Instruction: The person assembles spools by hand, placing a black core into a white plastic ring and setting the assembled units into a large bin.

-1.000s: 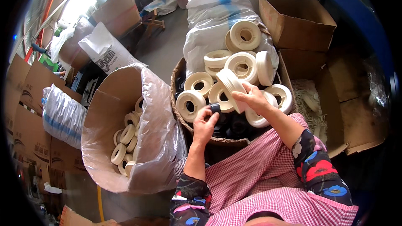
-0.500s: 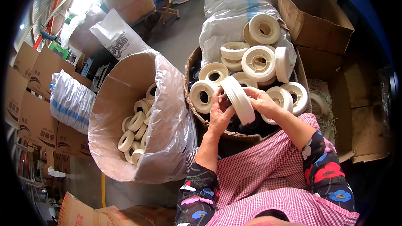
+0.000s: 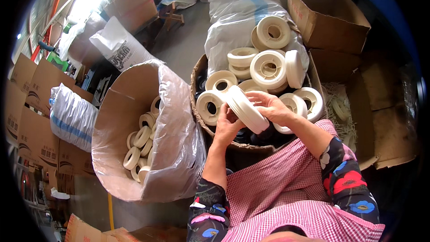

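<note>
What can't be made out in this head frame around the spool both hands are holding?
- Spool, head view: its far face is turned away, seen nearly edge-on.
- Left hand: its fingers are hidden behind the spool.
- Basket: dark contents under the spools lie in shadow, kind unclear.
- Lined box: lower spools hidden by its near wall.

One head-worn fisheye camera looks steeply down from close above the lap, facing forward over the round woven basket (image 3: 197, 107) of cream plastic spools (image 3: 268, 68).
</note>
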{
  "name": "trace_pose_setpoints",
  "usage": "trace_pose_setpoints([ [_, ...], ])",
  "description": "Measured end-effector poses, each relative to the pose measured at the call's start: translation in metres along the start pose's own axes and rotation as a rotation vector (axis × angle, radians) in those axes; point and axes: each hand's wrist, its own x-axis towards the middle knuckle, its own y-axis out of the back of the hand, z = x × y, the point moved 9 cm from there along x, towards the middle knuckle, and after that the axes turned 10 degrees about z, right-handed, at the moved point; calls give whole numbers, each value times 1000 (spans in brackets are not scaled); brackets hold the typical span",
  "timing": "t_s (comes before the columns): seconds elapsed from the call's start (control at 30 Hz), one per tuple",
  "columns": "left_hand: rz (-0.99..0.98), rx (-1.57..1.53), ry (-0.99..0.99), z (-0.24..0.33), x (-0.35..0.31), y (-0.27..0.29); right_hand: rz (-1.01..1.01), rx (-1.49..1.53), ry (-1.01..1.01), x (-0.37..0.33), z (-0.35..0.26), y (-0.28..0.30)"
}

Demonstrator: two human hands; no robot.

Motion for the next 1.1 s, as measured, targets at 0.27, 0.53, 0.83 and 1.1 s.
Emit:
trace_pose_setpoints([
  [0.27, 1, -106, -96, -1, 3, 7, -72, 104, -166, -4, 6, -8],
  [0.53, -15, -187, 79, -12, 1, 15, -94, -127, 119, -8, -14, -15],
  [0.83, -133, -330, 258, -23, 1, 7, -147, -476, 488, -22, -46, -29],
  [1.1, -438, -520, 370, -30, 9, 3, -154, -610, 792, -43, -52, -41],
])
